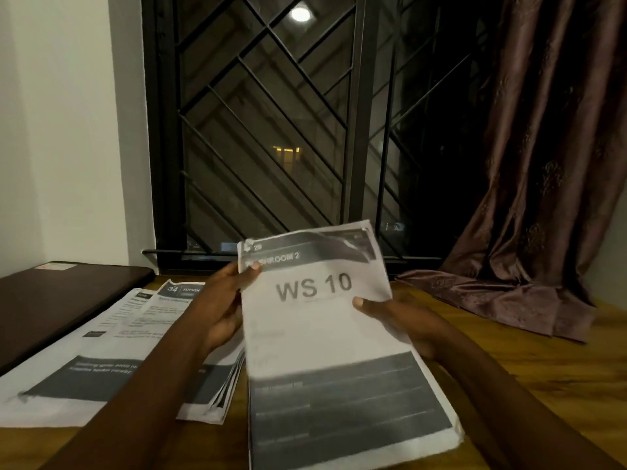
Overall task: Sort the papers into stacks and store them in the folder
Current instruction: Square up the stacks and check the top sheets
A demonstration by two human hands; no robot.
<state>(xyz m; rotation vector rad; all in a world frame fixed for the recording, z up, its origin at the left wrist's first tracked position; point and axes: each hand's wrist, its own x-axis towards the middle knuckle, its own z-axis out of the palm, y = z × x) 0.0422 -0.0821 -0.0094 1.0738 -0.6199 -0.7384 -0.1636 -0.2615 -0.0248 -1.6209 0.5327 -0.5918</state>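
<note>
A person's two bare hands hold a thick stack of printed papers (325, 334) up over a wooden surface (543, 361). The stack is tilted towards the camera, and its lower end is blurred. The top sheet reads "WS 10" in large letters under a dark header band, with a wide dark block across its lower half.

The left hand (220, 310) grips the stack's left edge near the top. Its thumb (252, 267) presses on the header and its fingers are curled round behind the pages. The right hand (400, 320) grips the right edge a little lower, its thumb (359, 303) lying on the front of the sheet and its fingers hidden behind the paper.

To the left, under the left forearm, more printed sheets (101, 368) lie flat on the surface in overlapping piles. The edges of one pile are fanned slightly near the held stack. A page headed "34 KITCHEN" (176, 293) shows at the far end of these piles.

Further left, a dark brown folder (61, 307) lies closed and flat, touching the sheets' left side. It has a pale label near its far corner.

Behind the surface is a dark window with a black diagonal metal grille (271, 130). A brown patterned curtain (549, 164) hangs at the right, and its hem is pooled on the surface. A white wall (68, 130) stands at the left.
</note>
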